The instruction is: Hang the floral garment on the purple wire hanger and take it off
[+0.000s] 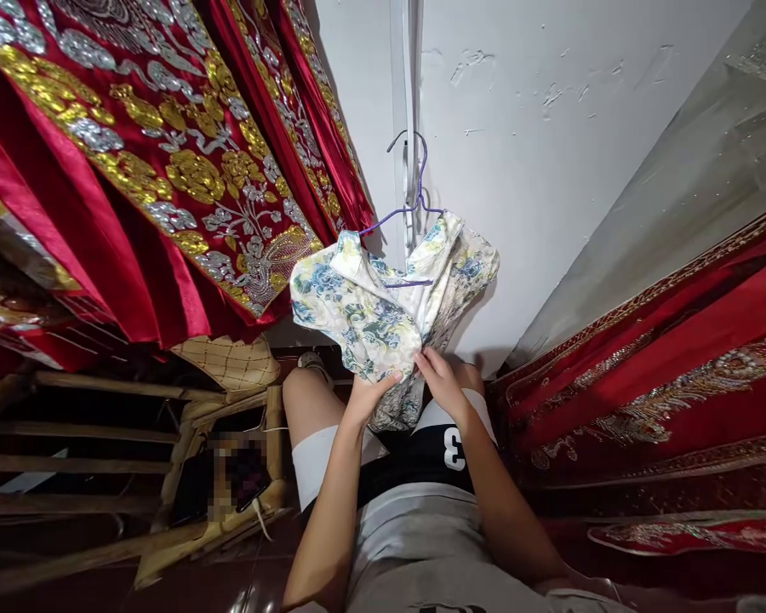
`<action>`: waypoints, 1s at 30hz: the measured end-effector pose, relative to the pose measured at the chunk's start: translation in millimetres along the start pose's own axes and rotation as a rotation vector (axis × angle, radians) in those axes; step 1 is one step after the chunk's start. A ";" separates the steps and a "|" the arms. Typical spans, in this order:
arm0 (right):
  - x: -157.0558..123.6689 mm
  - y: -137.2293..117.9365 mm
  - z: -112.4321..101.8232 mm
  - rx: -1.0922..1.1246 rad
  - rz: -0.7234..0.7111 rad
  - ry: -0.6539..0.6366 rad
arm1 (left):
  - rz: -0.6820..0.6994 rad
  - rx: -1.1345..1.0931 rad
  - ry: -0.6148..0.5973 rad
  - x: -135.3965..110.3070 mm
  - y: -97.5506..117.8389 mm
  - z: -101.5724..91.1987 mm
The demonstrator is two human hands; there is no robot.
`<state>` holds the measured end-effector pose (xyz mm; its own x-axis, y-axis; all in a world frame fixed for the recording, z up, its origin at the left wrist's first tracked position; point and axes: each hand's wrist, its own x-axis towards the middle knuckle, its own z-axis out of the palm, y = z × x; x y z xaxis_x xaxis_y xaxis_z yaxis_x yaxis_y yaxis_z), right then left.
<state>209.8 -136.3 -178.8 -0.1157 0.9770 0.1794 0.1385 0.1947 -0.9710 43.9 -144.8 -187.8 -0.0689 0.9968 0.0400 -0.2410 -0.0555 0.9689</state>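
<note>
A white floral shirt (376,315) with blue and yellow flowers and short sleeves is on a purple hanger (420,179) in front of me. Its collar lies open, and the hanger's lower bar shows across the neck. My left hand (371,398) grips the lower front of the shirt, thumb on top and the other fingers hidden beneath the cloth. Close by, my right hand (442,381) pinches the front edge of the shirt between thumb and fingers. The shirt's lower part bunches down between my knees. What the hanger's hook rests on, if anything, I cannot tell.
Red garments (191,170) with gold and silver embroidery hang at the left. More red embroidered cloth (664,392) hangs at the right beside a translucent cover (651,170). A bamboo chair (191,426) stands at the lower left. Ahead is a white wall (504,153).
</note>
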 end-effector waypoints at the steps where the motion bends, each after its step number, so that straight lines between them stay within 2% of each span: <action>1: 1.1 0.4 0.9 -0.008 -0.007 -0.034 | -0.004 0.002 0.004 0.3 0.1 -0.9; 2: 1.7 -0.9 0.6 -0.012 -0.014 -0.042 | -0.002 0.006 0.035 0.4 -0.6 -1.7; 4: 1.2 -5.4 -1.0 0.017 -0.004 -0.035 | 0.054 0.054 0.212 -0.8 -4.5 -2.0; 7: -2.3 -11.0 -2.0 0.130 0.080 0.016 | 0.325 0.276 0.606 -6.9 -15.1 4.5; 8: -3.3 -12.3 -1.6 0.162 0.112 0.025 | 0.419 0.370 0.661 -9.3 -19.1 8.6; 9: -3.9 -13.5 -1.0 0.188 0.139 0.022 | 0.486 0.451 0.634 -11.4 -22.7 13.5; 10: -4.4 -14.6 -0.2 0.208 0.165 0.012 | 0.519 0.509 0.537 -12.7 -25.9 18.7; 12: -4.9 -16.8 1.2 0.236 0.207 -0.027 | 0.515 0.537 0.273 -12.6 -30.1 28.7; 14: -5.4 -19.4 1.3 0.236 0.229 -0.070 | 0.498 0.518 0.117 -9.3 -31.2 35.9; 17: -3.5 -27.1 -3.6 0.156 0.188 -0.068 | 0.508 0.540 0.093 -2.9 -29.1 38.9; 20: 11.5 -45.9 -15.7 0.167 0.146 0.003 | 0.578 0.602 0.036 0.9 -27.8 35.9; 24: 58.2 -91.4 -36.3 0.348 0.159 0.060 | 0.633 0.747 -0.105 1.9 -30.2 31.6; 27: 95.8 -129.9 -47.3 0.427 0.093 0.033 | 0.627 0.907 -0.223 2.8 -30.6 27.9; 30: 116.8 -157.2 -50.8 0.431 0.129 0.065 | 0.623 1.062 -0.341 6.9 -25.2 22.1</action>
<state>224.5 -48.4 2.9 -0.0602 0.9970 0.0488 -0.2760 0.0304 -0.9607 70.8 -135.2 -206.5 0.3984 0.7915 0.4634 0.6420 -0.6015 0.4754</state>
